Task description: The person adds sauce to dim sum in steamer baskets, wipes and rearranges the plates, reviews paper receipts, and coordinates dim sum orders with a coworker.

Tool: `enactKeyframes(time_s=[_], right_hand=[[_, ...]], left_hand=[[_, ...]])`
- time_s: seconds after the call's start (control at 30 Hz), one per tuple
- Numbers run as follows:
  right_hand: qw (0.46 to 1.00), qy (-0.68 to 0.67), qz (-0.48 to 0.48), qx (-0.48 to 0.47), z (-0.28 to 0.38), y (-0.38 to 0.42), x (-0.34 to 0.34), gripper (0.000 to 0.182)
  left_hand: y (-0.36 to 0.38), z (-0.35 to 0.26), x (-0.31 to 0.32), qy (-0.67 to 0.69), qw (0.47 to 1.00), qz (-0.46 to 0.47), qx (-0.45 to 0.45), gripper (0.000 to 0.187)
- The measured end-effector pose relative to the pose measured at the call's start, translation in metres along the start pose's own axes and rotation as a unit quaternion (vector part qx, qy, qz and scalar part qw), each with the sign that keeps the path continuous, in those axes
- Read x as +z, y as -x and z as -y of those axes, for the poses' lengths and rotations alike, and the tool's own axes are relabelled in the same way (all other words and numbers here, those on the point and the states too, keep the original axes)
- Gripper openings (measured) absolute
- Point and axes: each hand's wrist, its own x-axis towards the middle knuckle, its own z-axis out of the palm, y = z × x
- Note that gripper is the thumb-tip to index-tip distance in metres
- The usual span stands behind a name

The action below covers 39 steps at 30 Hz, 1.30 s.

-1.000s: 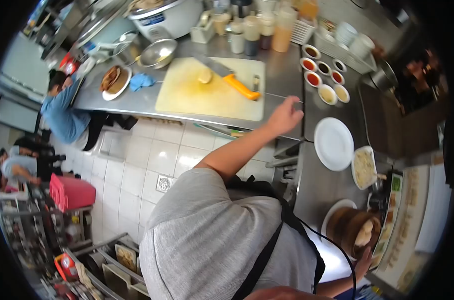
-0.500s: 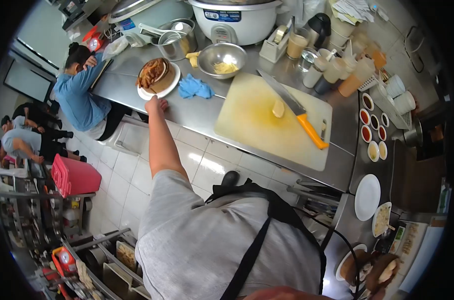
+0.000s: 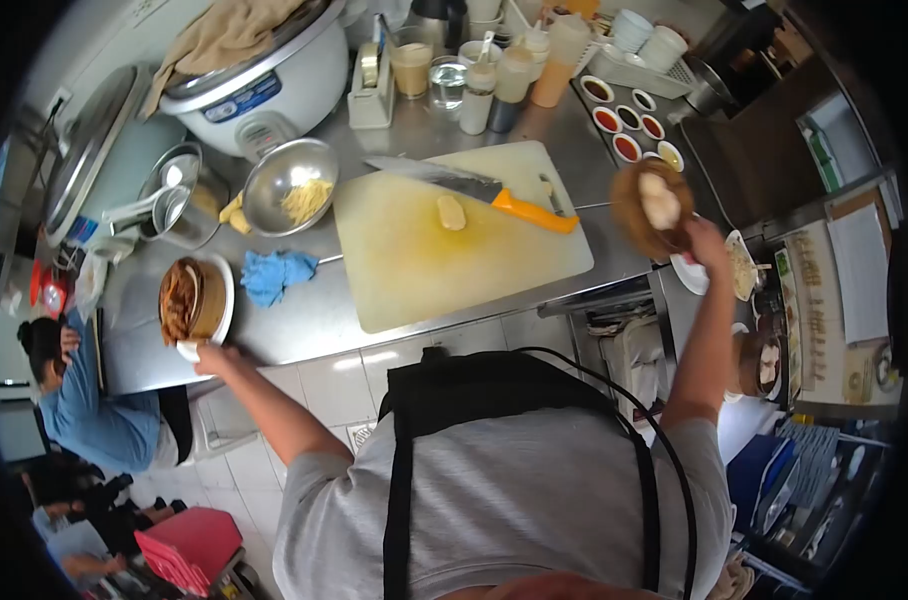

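Note:
My left hand (image 3: 219, 361) is closed at the near rim of a white plate (image 3: 224, 318) on the counter's left end. On that plate stands a round brown steamer basket heaped with browned food pieces (image 3: 181, 300). Out to the right, my right hand (image 3: 707, 246) grips another round brown steamer basket (image 3: 629, 212), tilted, with pale food pieces (image 3: 660, 203) in it. Between my hands lies a pale cutting board (image 3: 399, 285), bearing an orange-handled knife (image 3: 534, 211) and a small yellowish piece of food (image 3: 451, 212).
A blue cloth (image 3: 274, 275) and a metal bowl of yellow shreds (image 3: 257, 190) sit beside the board. Behind are a large rice cooker (image 3: 274, 105) and several sauce bottles (image 3: 559, 65). Small sauce cups (image 3: 606, 120) stand back right. A person in blue (image 3: 99, 400) sits at left.
My right arm has come into view, reaching right with a steamer basket. My left hand remains at the plate. The view has turned right, so the counter things appear further left.

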Motion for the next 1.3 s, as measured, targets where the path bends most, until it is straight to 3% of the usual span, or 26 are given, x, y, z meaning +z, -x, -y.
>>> enactKeyframes(time_s=[0.03,0.1,0.23,0.37,0.4,0.47,0.53,0.57,0.6,0.67,0.8,0.93,1.03,1.07,1.17,1.3], right_hand=[[0.991,-0.107,-0.008,0.078,0.046,0.01,0.019,0.028],[0.98,-0.161,-0.023,0.114,0.057,-0.01,0.053,0.027],[0.987,-0.106,0.024,0.121,0.051,-0.057,0.083,0.029],[0.978,-0.052,0.118,0.163,0.06,-0.08,0.076,0.033],[0.968,0.054,0.171,0.174,0.078,-0.082,0.06,0.04],[0.97,0.239,0.009,-0.045,0.091,-0.11,0.055,0.048],[0.984,0.075,-0.037,-0.155,0.148,-0.112,0.058,0.06],[0.969,-0.105,-0.026,-0.223,0.166,-0.127,0.083,0.07],[0.947,-0.215,0.006,-0.239,0.187,-0.138,0.108,0.082],[0.918,-0.21,-0.072,-0.329,0.213,-0.161,0.156,0.091],[0.874,-0.337,-0.127,-0.326,0.229,-0.181,0.219,0.089],[0.916,-0.252,-0.132,-0.283,0.239,-0.177,0.216,0.076],[0.898,-0.215,-0.127,-0.364,0.243,-0.155,0.185,0.072],[0.893,-0.202,-0.11,-0.386,0.247,-0.14,0.167,0.062],[0.809,-0.049,-0.133,-0.57,0.258,-0.106,0.12,0.052],[0.706,0.126,-0.161,-0.678,0.278,-0.082,0.084,0.037]], left_hand=[[0.001,-0.001,-0.007,0.011,1.0,-0.008,0.021,0.031],[-0.006,-0.006,-0.028,0.095,0.99,0.056,0.093,0.036],[0.042,-0.063,-0.06,0.106,0.976,0.13,0.142,0.042],[0.1,-0.102,-0.078,0.141,0.971,0.178,0.073,0.039],[0.113,-0.103,-0.08,0.13,0.973,0.182,0.059,0.038],[0.148,-0.102,-0.076,0.139,0.955,0.26,0.038,0.039],[0.179,-0.093,-0.071,0.149,0.931,0.332,0.03,0.042],[0.203,-0.09,-0.063,0.131,0.938,0.32,0.011,0.043],[0.228,-0.09,-0.055,0.116,0.931,0.346,0.005,0.044],[0.263,-0.075,-0.041,0.15,0.912,0.379,-0.038,0.045],[0.327,-0.051,-0.016,0.129,0.921,0.362,-0.066,0.047],[0.356,-0.031,0.003,0.123,0.915,0.377,-0.078,0.041],[0.362,-0.018,0.013,0.129,0.9,0.405,-0.093,0.04],[0.365,-0.019,0.017,0.137,0.897,0.41,-0.097,0.04],[0.374,-0.026,0.027,0.158,0.882,0.431,-0.11,0.04],[0.372,-0.026,0.037,0.13,0.873,0.457,-0.112,0.04]])
